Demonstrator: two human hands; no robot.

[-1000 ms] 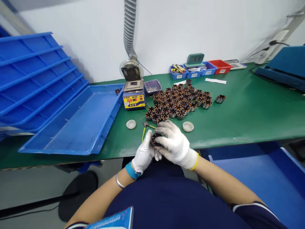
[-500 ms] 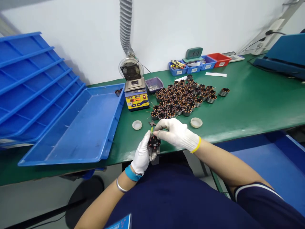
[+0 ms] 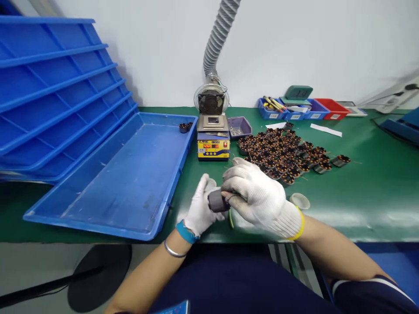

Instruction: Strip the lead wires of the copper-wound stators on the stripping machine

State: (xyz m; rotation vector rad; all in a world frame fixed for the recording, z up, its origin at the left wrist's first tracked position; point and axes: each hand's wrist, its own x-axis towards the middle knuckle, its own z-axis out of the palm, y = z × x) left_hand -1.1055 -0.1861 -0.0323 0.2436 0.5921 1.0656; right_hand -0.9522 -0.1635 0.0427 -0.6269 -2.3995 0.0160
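A dark grey, cylindrical motor stator (image 3: 218, 201) lies tilted on its side between my gloved hands. My right hand (image 3: 257, 192) pinches its right end with thumb and fingers. Behind and below the stator is my left hand (image 3: 201, 209), its thumb raised and its fingers spread; the palm seems to touch the stator's left end. Part of a green-handled tool (image 3: 231, 218) shows on the bench under the hands. A small white dish (image 3: 212, 183) is partly hidden behind my left hand, and a second white dish (image 3: 300, 201) sits right of my right wrist.
Many similar stators (image 3: 275, 152) crowd the green bench (image 3: 366, 196). A yellow-and-blue solder pot (image 3: 213, 146) stands ahead beneath a grey duct (image 3: 219, 39). A large blue tray (image 3: 121, 174) with a few stators is at left, beside stacked blue trays (image 3: 59, 96). Small bins (image 3: 332, 109) line the wall.
The stator has been tipped from open end up onto its side. My right hand has taken hold of its end, and my left thumb has lifted away. The view has shifted left.
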